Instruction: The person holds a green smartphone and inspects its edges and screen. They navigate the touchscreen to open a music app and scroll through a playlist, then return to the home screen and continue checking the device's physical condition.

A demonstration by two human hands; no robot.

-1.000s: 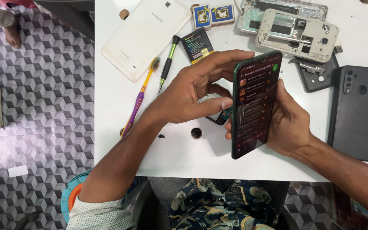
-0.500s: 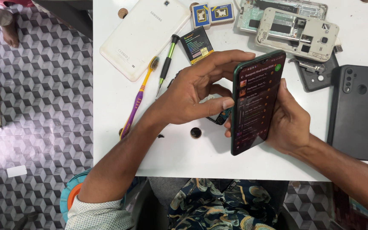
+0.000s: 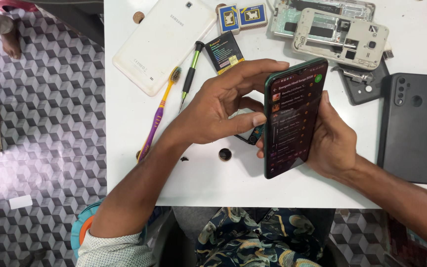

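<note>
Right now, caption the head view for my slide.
Both hands, left hand and right hand, hold a lit dark-green smartphone above a white table.

Held phone: slim glass-fronted smartphone [image 3: 295, 118], dark green rim; dark screen, rows of orange and red icons.
Right of grip: flat matte charcoal phone back cover [image 3: 411, 126].
Left of grip: long plastic toothbrush [image 3: 158, 116], yellow head end, purple handle; thin screwdriver [image 3: 190, 79], lime green shaft, black grip.
Beyond grip: large white tablet [image 3: 164, 42].
Under grip: white tabletop [image 3: 213, 183].
Floor: grey-and-white cube-pattern tiles [image 3: 40, 123].
</note>
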